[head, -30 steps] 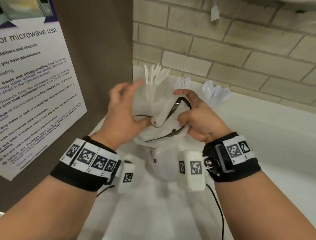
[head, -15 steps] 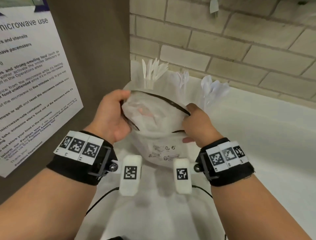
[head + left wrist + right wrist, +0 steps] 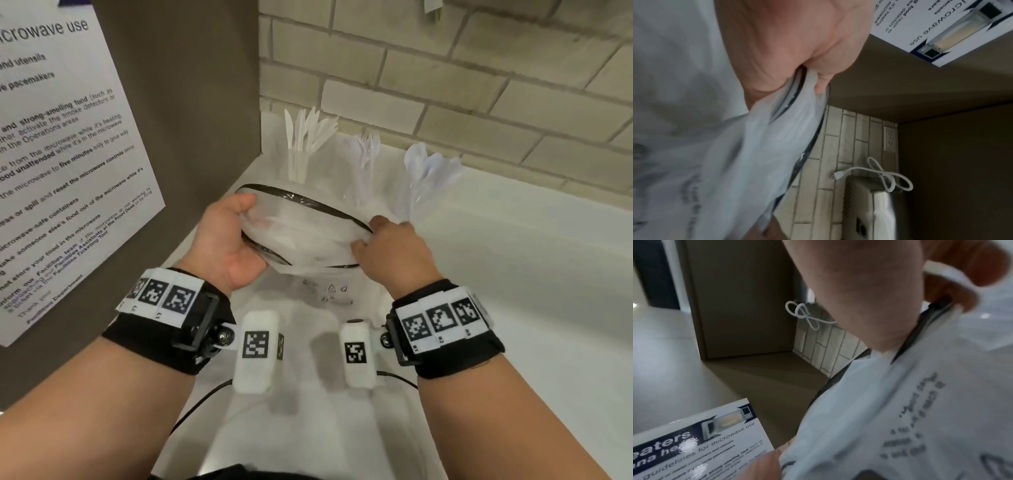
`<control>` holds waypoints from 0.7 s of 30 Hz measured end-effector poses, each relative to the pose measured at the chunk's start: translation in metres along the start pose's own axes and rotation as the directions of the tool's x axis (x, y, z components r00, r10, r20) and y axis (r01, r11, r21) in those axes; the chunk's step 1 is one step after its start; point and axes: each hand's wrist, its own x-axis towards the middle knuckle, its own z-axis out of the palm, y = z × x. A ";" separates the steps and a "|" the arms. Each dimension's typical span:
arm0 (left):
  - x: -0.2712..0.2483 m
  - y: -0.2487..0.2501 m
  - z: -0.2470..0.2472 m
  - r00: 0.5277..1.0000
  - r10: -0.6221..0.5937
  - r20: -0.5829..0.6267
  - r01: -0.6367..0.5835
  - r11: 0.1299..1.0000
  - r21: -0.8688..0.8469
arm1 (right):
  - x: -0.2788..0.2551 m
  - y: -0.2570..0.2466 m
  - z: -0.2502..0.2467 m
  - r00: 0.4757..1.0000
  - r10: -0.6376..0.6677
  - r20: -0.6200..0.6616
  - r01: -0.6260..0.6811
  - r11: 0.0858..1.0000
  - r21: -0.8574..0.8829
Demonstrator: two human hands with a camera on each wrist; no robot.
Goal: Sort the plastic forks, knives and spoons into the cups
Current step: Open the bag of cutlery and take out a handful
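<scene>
— So, our bag (image 3: 305, 236) sits mid-frame, mouth stretched wide; left hand (image 3: 226, 246) and right hand (image 3: 390, 250) each have fingers curled over its black-edged rim.
— Right, we should keep it taut and reach in singly; the cups (image 3: 298, 164) wait just behind, upper centre, knives, forks, spoons apart.
</scene>
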 end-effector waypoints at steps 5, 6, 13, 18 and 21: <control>0.001 -0.015 -0.010 0.991 0.128 -0.044 -0.093 0.881 0.463 | -0.002 -0.004 -0.005 0.964 0.052 0.260 -0.253 0.476 0.842; 0.004 -0.017 -0.016 0.939 0.337 -0.066 -0.194 0.678 0.709 | -0.003 -0.004 -0.007 0.945 0.031 0.325 -0.324 0.232 0.917; 0.010 -0.024 -0.022 0.640 0.475 0.604 -0.285 -0.583 0.761 | -0.004 -0.013 -0.006 0.908 -0.068 0.414 -0.418 -0.073 0.906; 0.015 -0.017 -0.022 0.853 0.417 0.313 -0.095 -0.466 0.880 | -0.013 -0.002 -0.002 0.922 -0.298 0.246 -0.232 0.081 0.969; 0.018 -0.011 -0.022 0.916 0.367 0.163 -0.125 -0.125 0.984 | -0.011 0.007 -0.002 0.959 -0.255 -0.126 0.240 0.489 0.839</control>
